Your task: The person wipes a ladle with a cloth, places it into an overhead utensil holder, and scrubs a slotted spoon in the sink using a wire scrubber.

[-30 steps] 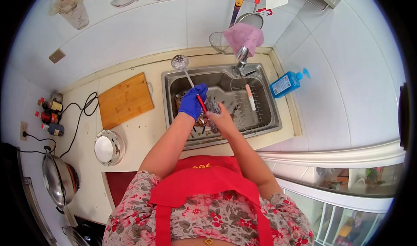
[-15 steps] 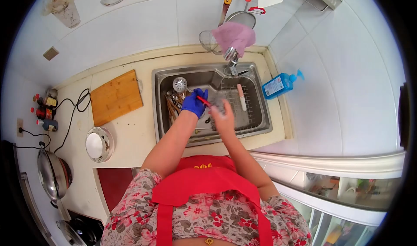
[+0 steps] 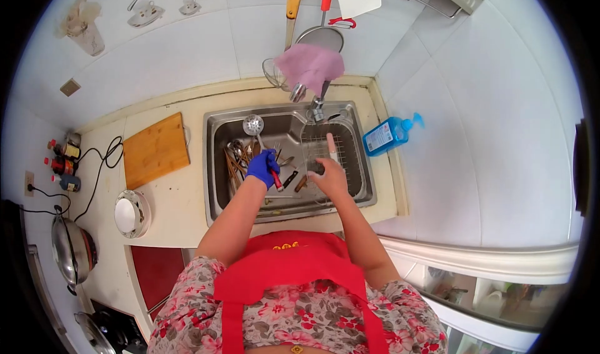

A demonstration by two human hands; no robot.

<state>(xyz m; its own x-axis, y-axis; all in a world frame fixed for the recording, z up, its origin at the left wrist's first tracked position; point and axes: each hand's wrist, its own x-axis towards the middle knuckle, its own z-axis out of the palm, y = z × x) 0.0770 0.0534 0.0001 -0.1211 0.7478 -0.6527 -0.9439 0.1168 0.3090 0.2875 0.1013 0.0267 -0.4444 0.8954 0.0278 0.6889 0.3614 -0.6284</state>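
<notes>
My left hand, in a blue glove, is closed round a skimmer. Its round perforated head points away from me, and its red handle end shows below the glove. My bare right hand has its fingers curled round a grey scouring pad, partly covered by the fingers and apart from the skimmer. Both hands are over the steel sink. Spoons, forks and chopsticks lie in the left part of the sink. A black-handled utensil lies between my hands.
A wire rack on the sink's right holds a pink-and-white utensil. A pink cloth hangs over the tap. Blue soap bottle at right; cutting board and stacked bowls at left.
My left hand has moved down and left with the skimmer, its red handle now pointing towards me. My right hand with the scouring pad has come away from the handle. The view has shifted slightly.
</notes>
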